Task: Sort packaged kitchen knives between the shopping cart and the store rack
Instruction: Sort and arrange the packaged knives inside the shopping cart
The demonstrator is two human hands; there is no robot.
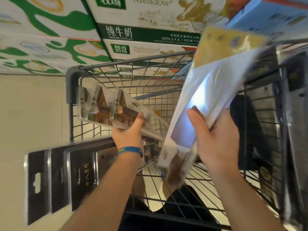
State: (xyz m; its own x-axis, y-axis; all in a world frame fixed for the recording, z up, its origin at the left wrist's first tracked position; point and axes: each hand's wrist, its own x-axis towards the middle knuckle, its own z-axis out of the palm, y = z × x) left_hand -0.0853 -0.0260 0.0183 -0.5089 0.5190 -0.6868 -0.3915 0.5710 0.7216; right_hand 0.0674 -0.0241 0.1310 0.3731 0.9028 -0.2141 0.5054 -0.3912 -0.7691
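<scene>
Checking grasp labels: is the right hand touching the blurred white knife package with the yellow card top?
Touching. Head view: right hand holds the white knife package, thumb on its front face.

The lone head-worn wide-angle camera looks steeply down, close above the left hand (128, 136) and right hand (218, 140), into the wire shopping cart (133, 61), milk cartons (150, 35) along the top edge
</scene>
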